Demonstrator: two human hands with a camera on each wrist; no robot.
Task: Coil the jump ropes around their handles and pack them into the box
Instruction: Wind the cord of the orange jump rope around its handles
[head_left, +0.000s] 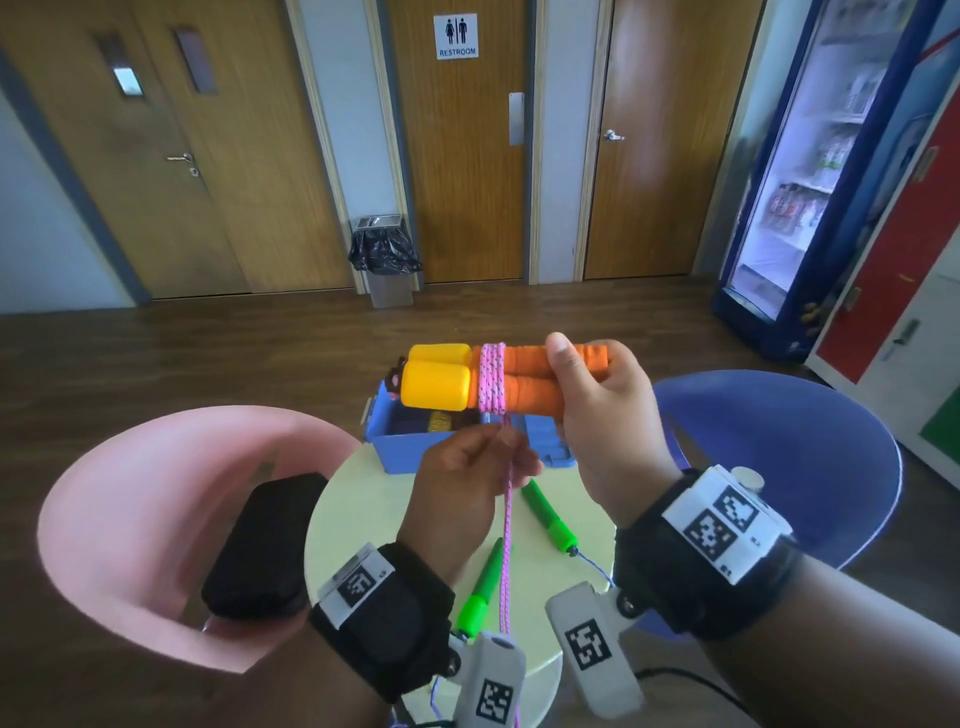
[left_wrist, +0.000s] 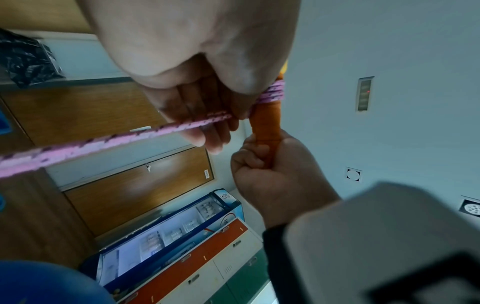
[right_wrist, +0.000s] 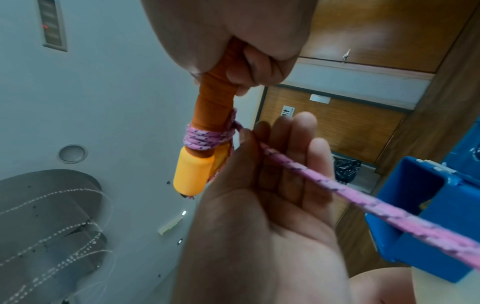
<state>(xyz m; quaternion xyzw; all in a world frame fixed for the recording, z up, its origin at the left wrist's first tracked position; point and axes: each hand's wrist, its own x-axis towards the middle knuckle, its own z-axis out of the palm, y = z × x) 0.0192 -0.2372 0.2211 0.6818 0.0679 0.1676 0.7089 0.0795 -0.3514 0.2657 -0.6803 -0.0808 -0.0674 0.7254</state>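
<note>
At frame centre, right hand (head_left: 597, 410) grips orange handles (head_left: 530, 382) lying horizontally, yellow caps left; left hand (head_left: 467, 467) pinches pink rope (head_left: 506, 519).

Head view evenly lit and sharp at centre; lit fridge (head_left: 789, 171) glares; door frames bow at edges. Both wrist views dim, bluish, grainy; pink rope (right_wrist: 389, 214) blurs near the lens.

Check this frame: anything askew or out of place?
Nothing damaged. The pink rope is coiled tightly around the orange handles; its long tail hangs below the left hand. The green-handled jump rope lies uncoiled on the table.
</note>
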